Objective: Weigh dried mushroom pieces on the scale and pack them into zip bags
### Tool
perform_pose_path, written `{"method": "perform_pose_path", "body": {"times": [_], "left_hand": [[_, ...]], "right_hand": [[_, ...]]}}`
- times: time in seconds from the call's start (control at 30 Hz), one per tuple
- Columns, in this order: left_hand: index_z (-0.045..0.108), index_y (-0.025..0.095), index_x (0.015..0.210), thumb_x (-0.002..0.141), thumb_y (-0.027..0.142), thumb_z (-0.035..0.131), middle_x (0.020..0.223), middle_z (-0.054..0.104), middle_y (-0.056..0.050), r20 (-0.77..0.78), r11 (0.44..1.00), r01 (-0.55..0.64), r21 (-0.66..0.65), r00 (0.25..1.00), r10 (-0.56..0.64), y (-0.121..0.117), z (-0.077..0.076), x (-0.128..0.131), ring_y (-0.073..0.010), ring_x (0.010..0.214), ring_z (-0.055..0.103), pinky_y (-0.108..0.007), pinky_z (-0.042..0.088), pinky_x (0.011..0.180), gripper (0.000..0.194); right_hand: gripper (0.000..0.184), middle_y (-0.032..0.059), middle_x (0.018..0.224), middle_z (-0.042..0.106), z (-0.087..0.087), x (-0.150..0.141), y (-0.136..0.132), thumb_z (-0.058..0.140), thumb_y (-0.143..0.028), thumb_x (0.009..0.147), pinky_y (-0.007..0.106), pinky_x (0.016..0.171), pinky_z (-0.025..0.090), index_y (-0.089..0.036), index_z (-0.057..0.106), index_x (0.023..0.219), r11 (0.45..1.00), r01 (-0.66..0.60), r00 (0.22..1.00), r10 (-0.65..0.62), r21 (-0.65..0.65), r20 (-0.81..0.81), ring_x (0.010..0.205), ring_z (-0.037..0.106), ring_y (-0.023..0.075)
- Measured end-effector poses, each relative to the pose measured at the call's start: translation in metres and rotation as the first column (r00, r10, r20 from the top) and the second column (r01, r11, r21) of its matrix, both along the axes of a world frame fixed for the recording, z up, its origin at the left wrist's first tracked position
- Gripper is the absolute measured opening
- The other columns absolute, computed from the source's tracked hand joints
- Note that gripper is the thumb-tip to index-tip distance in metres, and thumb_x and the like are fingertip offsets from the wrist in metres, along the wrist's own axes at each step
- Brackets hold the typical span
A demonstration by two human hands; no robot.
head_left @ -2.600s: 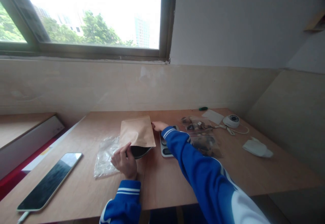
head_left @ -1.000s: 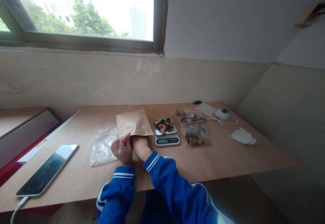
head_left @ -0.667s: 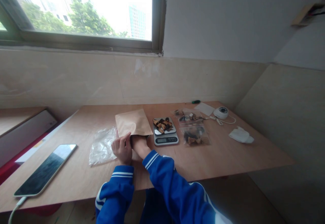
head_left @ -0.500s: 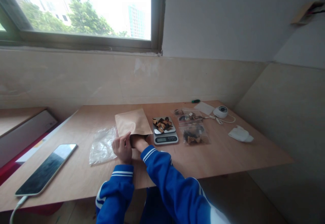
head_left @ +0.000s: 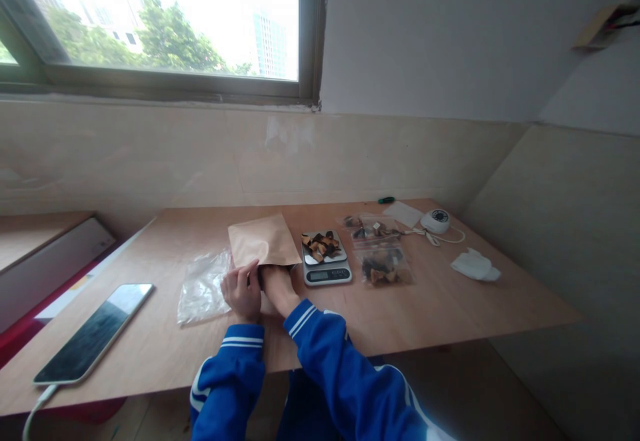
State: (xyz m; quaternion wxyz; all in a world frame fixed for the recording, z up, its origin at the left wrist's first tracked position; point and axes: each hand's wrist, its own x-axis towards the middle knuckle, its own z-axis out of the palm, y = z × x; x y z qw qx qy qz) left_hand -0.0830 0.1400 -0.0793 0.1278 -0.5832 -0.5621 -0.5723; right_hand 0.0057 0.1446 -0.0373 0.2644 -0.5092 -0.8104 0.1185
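Observation:
A brown kraft paper bag [head_left: 263, 240] lies on the table with its mouth toward me. My left hand [head_left: 243, 291] is closed on the left side of the bag's mouth. Inside that mouth goes my right hand [head_left: 276, 284]; its fingers are hidden in the bag, so what they do there does not show. Just right of the bag stands a digital kitchen scale [head_left: 327, 274], with dark-edged brown dried pieces [head_left: 321, 246] heaped on its plate. A crumpled clear plastic bag [head_left: 204, 289] lies at the left, beside my left hand.
Right of the scale lie clear zip bags [head_left: 385, 264] with dried pieces inside. Farther right are a white dome camera [head_left: 436, 221] with its cable, a white crumpled tissue [head_left: 476, 265] and a white sheet [head_left: 403, 214]. A phone [head_left: 95, 334] on a charging cable lies at the left.
My right hand has drawn back slightly toward me and to the right, so more of its wrist shows. My left hand keeps its hold on the bag.

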Motion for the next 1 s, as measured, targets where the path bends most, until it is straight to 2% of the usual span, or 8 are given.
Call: {"method": "perform_pose_path", "body": {"times": [0.17,0.37,0.5,0.6,0.73,0.83,0.93,1.0], "left_hand": [[0.07,0.023,0.094,0.09,0.036,0.048,0.088,0.064,-0.006,-0.029,0.987,-0.09,-0.135,0.996,0.087,0.003,0.004,0.001,-0.0193,0.083,0.056,-0.032,0.033,0.081,0.026],[0.067,0.023,0.096,0.087,0.029,0.05,0.099,0.067,-0.006,-0.043,0.943,-0.022,-0.333,0.999,0.009,0.008,0.004,0.001,-0.0235,0.103,0.056,-0.034,0.033,0.086,0.021],[0.066,0.023,0.1,0.083,0.017,0.047,0.109,0.067,-0.005,-0.032,0.938,0.013,-0.346,0.999,-0.026,0.005,0.01,0.004,-0.0238,0.114,0.053,-0.036,0.032,0.092,0.026],[0.064,0.021,0.106,0.081,0.012,0.043,0.114,0.064,-0.008,-0.016,0.931,-0.107,-0.349,0.994,0.108,-0.004,0.014,0.001,-0.0248,0.11,0.055,-0.039,0.035,0.091,0.034],[0.061,0.013,0.11,0.082,0.026,0.046,0.109,0.062,-0.018,-0.119,0.804,-0.288,-0.52,0.957,0.266,-0.019,0.011,-0.017,-0.0317,0.096,0.057,-0.043,0.04,0.078,0.035],[0.066,0.012,0.096,0.082,0.034,0.045,0.093,0.064,-0.017,-0.156,0.781,-0.213,-0.587,0.976,0.15,-0.022,0.008,-0.038,-0.0304,0.086,0.058,-0.041,0.041,0.073,0.034],[0.067,0.014,0.08,0.077,0.03,0.049,0.076,0.063,-0.011,-0.032,0.774,-0.08,-0.628,0.997,0.077,-0.022,0.013,-0.056,-0.0246,0.073,0.058,-0.037,0.042,0.069,0.025],[0.064,0.015,0.074,0.075,0.03,0.051,0.07,0.061,-0.007,0.081,0.817,-0.042,-0.576,0.991,0.108,-0.026,0.021,-0.06,-0.0212,0.067,0.055,-0.035,0.043,0.068,0.019]], "right_hand": [[0.026,0.0141,0.114,0.062,0.0,0.017,-0.038,0.044,-0.016,0.092,0.038,0.094,0.047,-0.012,0.062,0.11,0.991,0.111,0.99,-0.103,0.077,-0.101,0.11,0.055,0.0257],[0.024,0.005,0.089,0.07,-0.005,0.047,-0.084,0.044,-0.022,0.094,0.037,0.084,0.047,-0.021,0.068,0.093,0.989,0.144,0.943,-0.125,0.04,-0.309,0.087,0.061,0.021],[0.03,0.0047,0.083,0.07,-0.009,0.074,-0.111,0.04,-0.028,0.095,0.037,0.084,0.047,-0.023,0.068,0.089,0.979,0.206,0.851,-0.177,0.003,-0.495,0.087,0.062,0.0205],[0.033,0.0061,0.08,0.069,-0.012,0.094,-0.127,0.039,-0.036,0.095,0.036,0.077,0.05,-0.024,0.067,0.084,0.96,0.266,0.784,-0.267,-0.084,-0.56,0.081,0.063,0.0212],[0.037,0.0076,0.078,0.068,-0.011,0.116,-0.138,0.039,-0.044,0.093,0.033,0.067,0.051,-0.022,0.067,0.082,0.937,0.294,0.736,-0.348,-0.189,-0.58,0.073,0.066,0.0213],[0.038,0.0077,0.078,0.068,-0.007,0.124,-0.14,0.039,-0.045,0.092,0.032,0.067,0.05,-0.021,0.067,0.084,0.93,0.301,0.737,-0.366,-0.209,-0.569,0.075,0.066,0.0219],[0.036,0.0072,0.077,0.068,-0.004,0.122,-0.142,0.04,-0.042,0.092,0.032,0.067,0.05,-0.02,0.067,0.085,0.938,0.258,0.757,-0.344,-0.229,-0.556,0.074,0.066,0.0214],[0.034,0.0067,0.077,0.068,-0.001,0.113,-0.145,0.04,-0.039,0.093,0.031,0.068,0.049,-0.021,0.067,0.083,0.952,0.199,0.778,-0.298,-0.232,-0.553,0.075,0.066,0.0209]]}}
